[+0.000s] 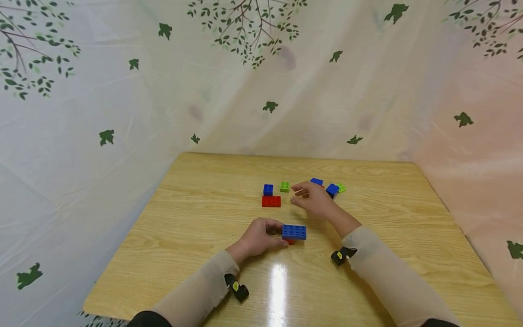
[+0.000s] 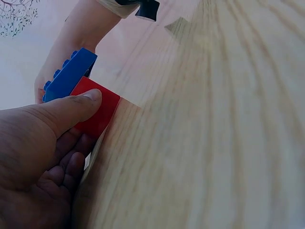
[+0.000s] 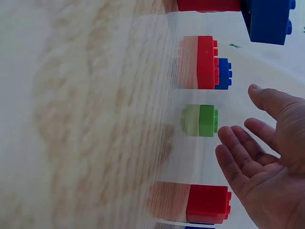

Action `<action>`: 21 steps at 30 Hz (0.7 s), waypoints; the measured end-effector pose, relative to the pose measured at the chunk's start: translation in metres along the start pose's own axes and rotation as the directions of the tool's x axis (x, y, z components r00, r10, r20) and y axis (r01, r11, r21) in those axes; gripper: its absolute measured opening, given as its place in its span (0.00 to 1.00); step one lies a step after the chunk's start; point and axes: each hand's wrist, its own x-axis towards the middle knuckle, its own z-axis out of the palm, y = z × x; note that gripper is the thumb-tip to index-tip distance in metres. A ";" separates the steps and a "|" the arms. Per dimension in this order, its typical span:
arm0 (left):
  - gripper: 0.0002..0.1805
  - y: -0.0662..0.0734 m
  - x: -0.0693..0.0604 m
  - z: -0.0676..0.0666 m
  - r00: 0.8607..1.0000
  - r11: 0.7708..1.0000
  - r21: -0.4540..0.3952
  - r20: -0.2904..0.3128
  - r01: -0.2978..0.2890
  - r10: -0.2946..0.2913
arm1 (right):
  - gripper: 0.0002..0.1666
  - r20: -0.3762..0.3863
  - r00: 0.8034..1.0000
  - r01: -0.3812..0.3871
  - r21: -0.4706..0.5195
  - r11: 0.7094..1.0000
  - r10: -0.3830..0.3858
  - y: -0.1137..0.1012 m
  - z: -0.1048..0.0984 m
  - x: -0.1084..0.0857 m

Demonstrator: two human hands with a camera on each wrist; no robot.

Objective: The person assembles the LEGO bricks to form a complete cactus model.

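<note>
My left hand (image 1: 256,237) pinches a red toy building brick (image 2: 106,112) low over the table, thumb on its near side. On top of it sits a longer blue brick (image 1: 294,232) with several studs, jutting out to the right. My right hand (image 1: 316,200) hovers with nothing in it, fingers loosely extended, beside a small green brick (image 1: 284,186). In the right wrist view that green brick (image 3: 207,120) stands apart from the fingertips. A red brick (image 1: 271,201) and a small blue brick (image 1: 268,190) lie left of the right hand.
Behind the right hand are a blue brick (image 1: 316,181), a tilted blue brick (image 1: 333,190) and another green brick (image 1: 341,187), partly hidden. A red brick (image 3: 207,203) shows low in the right wrist view. Leaf-patterned cloth (image 1: 229,104) surrounds the wooden table (image 1: 196,195).
</note>
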 end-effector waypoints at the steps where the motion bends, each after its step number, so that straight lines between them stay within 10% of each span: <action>1: 0.19 0.000 0.000 0.000 1.000 1.000 -0.002 -0.001 0.001 -0.001 | 0.29 -0.003 1.000 -0.007 -0.004 1.000 0.007 0.000 0.000 0.002; 21: 0.20 0.000 0.001 0.000 1.000 1.000 -0.018 -0.001 0.000 0.000 | 0.31 -0.030 0.995 -0.099 -0.010 0.995 0.098 0.010 0.003 0.029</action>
